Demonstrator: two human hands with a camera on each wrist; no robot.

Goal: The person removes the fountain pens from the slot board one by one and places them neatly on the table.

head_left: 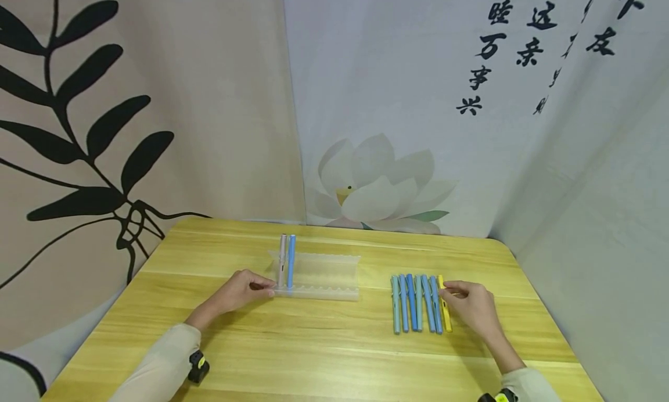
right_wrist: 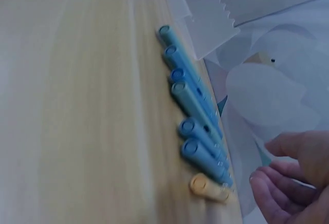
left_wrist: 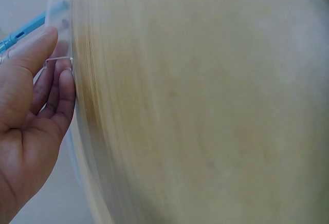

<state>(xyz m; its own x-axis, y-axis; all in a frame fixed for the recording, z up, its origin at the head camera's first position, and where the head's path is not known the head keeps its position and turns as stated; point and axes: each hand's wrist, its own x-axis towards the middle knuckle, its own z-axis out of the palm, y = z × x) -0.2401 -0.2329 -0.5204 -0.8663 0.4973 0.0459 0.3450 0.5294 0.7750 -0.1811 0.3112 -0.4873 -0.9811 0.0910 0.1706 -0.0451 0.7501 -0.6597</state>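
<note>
A clear plastic pen rack (head_left: 319, 294) stands on the table with a pale pinkish-grey pen (head_left: 282, 259) and a blue pen (head_left: 291, 261) upright in its left end. My left hand (head_left: 250, 288) pinches the rack's left end; the left wrist view has the thumb (left_wrist: 38, 49) on one side of the clear edge, fingers on the other. To the right, several blue and green pens (head_left: 410, 303) lie side by side, with a yellow pen (head_left: 446, 312) last in the row. My right hand (head_left: 473, 306) reaches to the yellow pen's upper part, its thumb and fingers parted in the right wrist view.
The wooden table (head_left: 313, 355) ends at the back against a hanging cloth (head_left: 397, 175) printed with a lotus and dark characters. Another cloth (head_left: 219, 129) with black leaves hangs at the left.
</note>
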